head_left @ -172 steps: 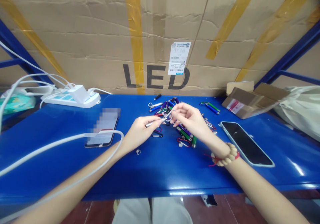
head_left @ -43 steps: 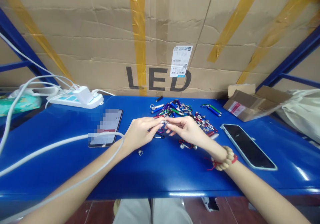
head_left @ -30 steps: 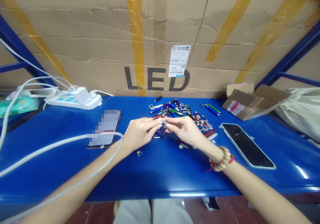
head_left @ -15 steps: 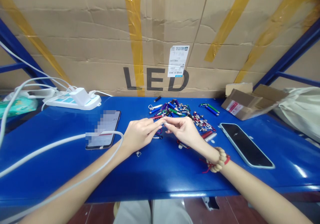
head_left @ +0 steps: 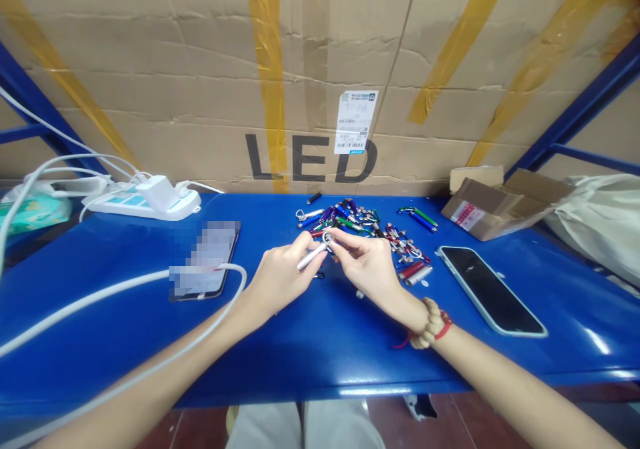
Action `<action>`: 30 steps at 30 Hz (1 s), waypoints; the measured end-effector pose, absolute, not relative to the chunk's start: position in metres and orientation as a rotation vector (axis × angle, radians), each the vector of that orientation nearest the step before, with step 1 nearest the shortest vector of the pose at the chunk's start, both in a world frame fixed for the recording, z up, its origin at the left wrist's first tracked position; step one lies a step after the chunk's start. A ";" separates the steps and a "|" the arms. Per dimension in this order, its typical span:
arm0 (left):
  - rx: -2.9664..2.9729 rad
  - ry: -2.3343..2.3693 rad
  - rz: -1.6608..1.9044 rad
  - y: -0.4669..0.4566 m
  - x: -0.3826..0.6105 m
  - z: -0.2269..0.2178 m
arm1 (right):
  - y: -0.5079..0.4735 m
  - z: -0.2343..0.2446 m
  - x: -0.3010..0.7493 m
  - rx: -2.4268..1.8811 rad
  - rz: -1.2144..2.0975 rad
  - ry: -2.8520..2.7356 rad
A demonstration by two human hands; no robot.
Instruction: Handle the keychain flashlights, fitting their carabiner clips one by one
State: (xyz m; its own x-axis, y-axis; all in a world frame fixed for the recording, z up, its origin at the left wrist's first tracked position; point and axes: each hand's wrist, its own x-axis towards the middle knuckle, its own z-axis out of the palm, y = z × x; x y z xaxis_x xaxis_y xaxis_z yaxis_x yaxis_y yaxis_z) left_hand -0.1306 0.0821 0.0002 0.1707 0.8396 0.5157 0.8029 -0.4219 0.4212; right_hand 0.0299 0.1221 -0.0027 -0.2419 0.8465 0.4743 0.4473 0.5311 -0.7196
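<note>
My left hand (head_left: 283,270) is closed around a silver keychain flashlight (head_left: 311,257), a slim tube tilted up toward the right. At its upper end is a metal ring (head_left: 327,237), pinched by the thumb and fingers of my right hand (head_left: 369,261). Fingertips partly hide where ring and tube meet. Just beyond my hands lies a pile of small coloured tubes and carabiner clips (head_left: 345,215), blue, purple, green and red. Right of my right hand, a red tube (head_left: 409,271) and a silver tube (head_left: 419,275) lie side by side.
A phone (head_left: 493,291) lies on the blue tabletop (head_left: 350,349) at right, and another phone (head_left: 213,269) at left under a white cable (head_left: 100,305). A power strip (head_left: 145,205) sits back left. An open carton (head_left: 487,209) stands back right, before a large taped box (head_left: 200,89).
The silver flashlight has come into clear view in my left hand, its ring now showing at my right fingertips. My hands have drawn slightly apart and turned.
</note>
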 end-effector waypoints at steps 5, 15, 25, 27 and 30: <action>2.709 1.700 1.088 0.083 -0.131 -0.004 | 0.120 -0.001 0.028 -1.090 0.531 -1.893; 3.041 1.408 1.049 0.080 -0.128 -0.003 | 0.118 0.001 0.026 -1.090 0.535 -1.970; 1.377 1.168 1.031 0.079 -0.114 0.011 | 0.125 -0.003 0.031 -0.966 0.231 -1.947; 1.300 1.157 0.997 0.081 -0.114 0.011 | 0.125 -0.003 0.030 -0.939 0.200 -1.953; 1.267 1.198 0.971 0.084 -0.115 0.007 | 0.123 -0.004 0.029 -0.920 0.220 -1.957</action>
